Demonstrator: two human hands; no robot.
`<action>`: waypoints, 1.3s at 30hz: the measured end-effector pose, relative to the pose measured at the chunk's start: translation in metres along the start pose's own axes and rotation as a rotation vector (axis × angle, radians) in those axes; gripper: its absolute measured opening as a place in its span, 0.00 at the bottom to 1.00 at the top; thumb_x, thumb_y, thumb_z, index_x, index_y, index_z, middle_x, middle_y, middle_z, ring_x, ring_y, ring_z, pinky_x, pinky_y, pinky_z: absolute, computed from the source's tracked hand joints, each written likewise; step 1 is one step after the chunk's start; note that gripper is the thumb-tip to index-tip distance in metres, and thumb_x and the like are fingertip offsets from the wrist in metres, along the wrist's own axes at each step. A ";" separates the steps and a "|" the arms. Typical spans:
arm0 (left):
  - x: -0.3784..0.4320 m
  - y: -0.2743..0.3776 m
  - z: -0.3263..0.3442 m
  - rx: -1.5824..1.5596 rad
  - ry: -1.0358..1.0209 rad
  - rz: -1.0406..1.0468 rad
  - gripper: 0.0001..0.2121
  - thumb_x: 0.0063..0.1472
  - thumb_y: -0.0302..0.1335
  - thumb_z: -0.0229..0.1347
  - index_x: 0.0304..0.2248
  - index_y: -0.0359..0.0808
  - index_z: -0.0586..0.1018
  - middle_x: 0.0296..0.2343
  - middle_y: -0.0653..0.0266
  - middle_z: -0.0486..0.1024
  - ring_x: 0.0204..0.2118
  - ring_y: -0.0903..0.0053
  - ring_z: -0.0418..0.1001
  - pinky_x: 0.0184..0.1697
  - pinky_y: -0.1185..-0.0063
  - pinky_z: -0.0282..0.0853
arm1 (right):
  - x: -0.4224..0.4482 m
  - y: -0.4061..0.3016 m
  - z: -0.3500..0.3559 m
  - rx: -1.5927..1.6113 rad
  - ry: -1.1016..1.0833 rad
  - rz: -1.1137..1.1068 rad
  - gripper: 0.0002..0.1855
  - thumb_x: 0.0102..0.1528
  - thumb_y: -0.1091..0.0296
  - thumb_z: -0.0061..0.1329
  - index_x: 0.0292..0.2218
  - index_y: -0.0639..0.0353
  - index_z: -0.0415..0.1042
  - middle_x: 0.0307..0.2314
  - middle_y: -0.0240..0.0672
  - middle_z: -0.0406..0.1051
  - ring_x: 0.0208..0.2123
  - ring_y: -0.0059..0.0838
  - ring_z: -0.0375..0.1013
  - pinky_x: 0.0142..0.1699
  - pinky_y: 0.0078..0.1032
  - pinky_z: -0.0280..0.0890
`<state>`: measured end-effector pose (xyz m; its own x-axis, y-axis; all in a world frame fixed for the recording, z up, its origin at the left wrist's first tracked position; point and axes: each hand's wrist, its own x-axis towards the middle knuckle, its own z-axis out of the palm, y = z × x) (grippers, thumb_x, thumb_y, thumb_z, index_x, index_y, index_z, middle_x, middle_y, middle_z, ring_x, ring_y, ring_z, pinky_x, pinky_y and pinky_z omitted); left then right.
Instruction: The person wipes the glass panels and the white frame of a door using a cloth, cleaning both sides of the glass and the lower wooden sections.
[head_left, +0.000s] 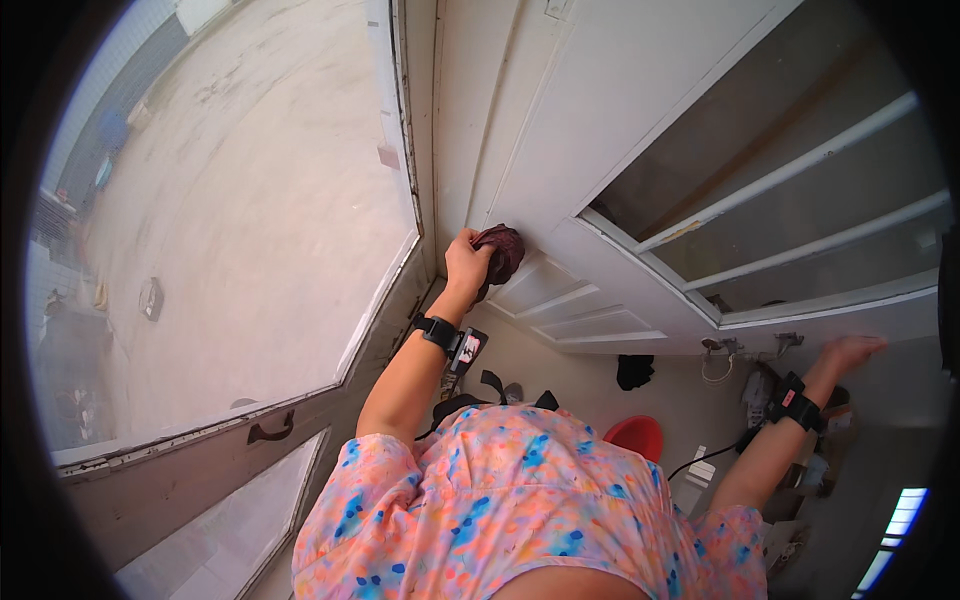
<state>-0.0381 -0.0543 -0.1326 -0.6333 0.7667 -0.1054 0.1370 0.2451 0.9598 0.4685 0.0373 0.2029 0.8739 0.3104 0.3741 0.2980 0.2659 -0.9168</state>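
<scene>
My left hand is closed around a dark maroon cloth. The bunched cloth lies against a white panelled door, close to its inner side edge by the frame. At the far right, my right hand reaches to the door's opposite edge, beside the metal latch. It is blurred, and whether its fingers grip the edge cannot be made out. Black straps with small devices sit on both wrists.
On the left stands another door with a large glass pane and a curved handle. Below are a red basin, a black cloth item and cluttered boxes. White bars cross the white door's window.
</scene>
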 end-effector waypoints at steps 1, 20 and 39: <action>-0.002 0.010 -0.002 -0.117 -0.074 -0.029 0.10 0.49 0.25 0.56 0.32 0.28 0.75 0.25 0.52 0.77 0.29 0.66 0.76 0.36 0.74 0.70 | 0.000 -0.001 0.000 0.003 -0.003 -0.025 0.41 0.60 0.38 0.26 0.56 0.71 0.55 0.54 0.49 0.57 0.52 0.43 0.61 0.57 0.33 0.55; 0.035 0.068 0.037 0.092 0.438 0.962 0.23 0.43 0.27 0.61 0.42 0.36 0.72 0.37 0.53 0.65 0.41 0.56 0.62 0.45 0.65 0.59 | 0.023 0.035 0.005 0.047 -0.048 -0.044 0.39 0.60 0.39 0.26 0.57 0.66 0.55 0.55 0.43 0.57 0.53 0.41 0.60 0.58 0.34 0.54; -0.006 0.083 0.031 0.003 0.084 0.480 0.13 0.50 0.32 0.60 0.30 0.33 0.72 0.27 0.55 0.71 0.30 0.57 0.70 0.34 0.69 0.66 | 0.009 0.008 0.002 0.048 -0.072 -0.054 0.37 0.60 0.42 0.22 0.55 0.65 0.58 0.53 0.44 0.60 0.50 0.43 0.63 0.55 0.36 0.59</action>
<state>0.0011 -0.0204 -0.0605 -0.5576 0.7427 0.3708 0.4309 -0.1229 0.8940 0.4779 0.0440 0.1992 0.8266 0.3588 0.4336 0.3240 0.3266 -0.8879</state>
